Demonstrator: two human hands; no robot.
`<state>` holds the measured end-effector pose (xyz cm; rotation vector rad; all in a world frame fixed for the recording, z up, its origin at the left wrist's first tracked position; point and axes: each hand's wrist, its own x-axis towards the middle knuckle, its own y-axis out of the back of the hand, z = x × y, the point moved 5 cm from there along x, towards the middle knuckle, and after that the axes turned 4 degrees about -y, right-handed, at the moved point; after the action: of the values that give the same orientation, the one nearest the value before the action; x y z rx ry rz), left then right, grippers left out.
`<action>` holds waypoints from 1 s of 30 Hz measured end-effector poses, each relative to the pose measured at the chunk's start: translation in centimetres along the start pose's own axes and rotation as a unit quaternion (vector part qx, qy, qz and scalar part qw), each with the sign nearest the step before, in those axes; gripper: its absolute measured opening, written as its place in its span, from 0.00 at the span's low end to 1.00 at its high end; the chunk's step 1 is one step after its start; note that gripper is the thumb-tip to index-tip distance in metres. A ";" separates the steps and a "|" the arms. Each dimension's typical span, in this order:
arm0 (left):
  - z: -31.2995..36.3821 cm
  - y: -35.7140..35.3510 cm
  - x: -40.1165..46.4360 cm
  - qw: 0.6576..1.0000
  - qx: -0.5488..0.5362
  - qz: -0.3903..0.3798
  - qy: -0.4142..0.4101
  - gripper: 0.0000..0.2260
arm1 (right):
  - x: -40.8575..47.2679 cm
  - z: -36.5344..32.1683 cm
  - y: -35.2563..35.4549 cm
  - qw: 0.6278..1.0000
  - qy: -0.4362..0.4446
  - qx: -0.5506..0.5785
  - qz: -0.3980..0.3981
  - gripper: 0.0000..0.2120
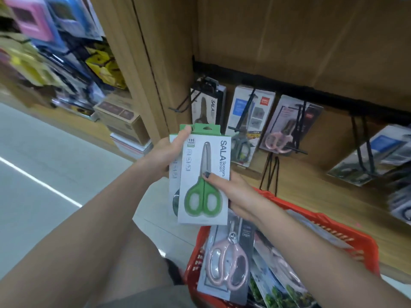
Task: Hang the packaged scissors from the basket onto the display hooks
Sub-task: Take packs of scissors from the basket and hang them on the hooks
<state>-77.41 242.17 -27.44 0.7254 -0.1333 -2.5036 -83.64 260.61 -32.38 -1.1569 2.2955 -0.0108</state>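
Observation:
Both hands hold a small stack of white SALA scissors packs; the front pack [203, 178] shows green-handled scissors. My left hand [165, 152] grips the stack's upper left edge, thumb over the top corner. My right hand [233, 192] grips the lower right edge, thumb pressed on the front. A second pack [174, 174] peeks out behind on the left. Below, the red basket [329, 232] holds several more packs, with pink-handled scissors [226, 263] on top. Black display hooks [180, 106] stick out from the rail above.
Scissors packs hang on the wooden display: a dark SALA pack [209, 105], a grey pack [249, 121] and a pink pack [287, 127]. More packs hang at the right [382, 152]. Cardboard boxes [122, 118] sit on the floor at the left, beside a rack of colourful goods.

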 end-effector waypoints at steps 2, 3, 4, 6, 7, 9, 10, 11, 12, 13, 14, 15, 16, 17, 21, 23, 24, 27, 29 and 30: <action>-0.5 1.5 0.3 0.999 0.019 0.051 -0.007 0.39 | 0.9 0.2 -0.7 1.000 0.001 -0.008 0.012 0.18; -0.7 2.4 0.6 0.996 0.028 0.086 -0.017 0.42 | 1.4 0.2 -0.8 0.999 0.005 -0.022 0.027 0.17; -0.8 3.4 0.9 0.990 0.038 0.131 -0.032 0.43 | 1.8 0.1 -0.7 0.998 0.012 -0.037 0.047 0.15; -0.9 5.8 1.3 0.966 0.084 0.238 -0.060 0.41 | 2.6 -0.2 -0.3 0.994 0.028 -0.061 0.086 0.13; -0.9 7.0 1.5 0.952 0.111 0.277 -0.074 0.39 | 3.0 -0.5 -0.1 0.992 0.036 -0.068 0.102 0.13; -1.1 8.6 2.0 0.934 0.148 0.310 -0.102 0.34 | 3.7 -0.9 0.1 0.987 0.053 -0.080 0.126 0.13; -1.3 8.9 2.3 0.929 0.165 0.312 -0.113 0.31 | 4.1 -1.2 0.0 0.986 0.060 -0.087 0.132 0.13; -1.5 9.0 2.7 0.926 0.184 0.308 -0.119 0.29 | 4.5 -1.5 -0.1 0.984 0.067 -0.096 0.135 0.12; -1.5 8.8 3.0 0.923 0.206 0.300 -0.122 0.28 | 4.9 -1.9 -0.4 0.982 0.073 -0.107 0.137 0.12; -1.4 8.6 3.2 0.919 0.226 0.296 -0.126 0.27 | 5.2 -2.3 -0.6 0.980 0.081 -0.120 0.139 0.11; -1.3 8.4 3.4 0.914 0.242 0.298 -0.131 0.26 | 5.6 -2.7 -0.9 0.977 0.090 -0.135 0.139 0.10; -1.1 8.3 3.5 0.909 0.250 0.303 -0.137 0.26 | 6.0 -3.1 -1.1 0.974 0.101 -0.152 0.137 0.10; -1.0 8.4 3.6 0.908 0.249 0.308 -0.141 0.25 | 6.3 -3.5 -1.4 0.970 0.112 -0.168 0.133 0.10; -1.0 8.6 3.7 0.908 0.248 0.307 -0.139 0.25 | 6.6 -3.8 -1.5 0.968 0.120 -0.180 0.129 0.10; -1.4 8.3 4.2 0.909 0.288 0.277 -0.116 0.30 | 8.1 -4.4 -1.7 0.970 0.114 -0.174 0.128 0.10; -1.5 8.1 4.4 0.904 0.318 0.269 -0.099 0.32 | 9.0 -4.4 -1.5 0.972 0.102 -0.167 0.132 0.11; -1.5 8.2 4.5 0.901 0.331 0.266 -0.090 0.34 | 9.4 -4.4 -1.4 0.972 0.096 -0.166 0.136 0.11; -1.6 8.5 4.6 0.895 0.357 0.258 -0.072 0.36 | 10.5 -4.0 -0.6 0.973 0.075 -0.146 0.161 0.12; -1.5 8.6 4.6 0.894 0.364 0.252 -0.062 0.37 | 11.3 -4.1 -0.4 0.972 0.066 -0.138 0.177 0.15; -1.4 8.5 4.6 0.894 0.366 0.251 -0.058 0.38 | 11.9 -4.4 -0.3 0.971 0.062 -0.135 0.187 0.17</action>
<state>-76.08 232.64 -28.78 0.6949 -1.1967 -1.9517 -91.09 250.58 -34.31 -0.8462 2.6554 0.3923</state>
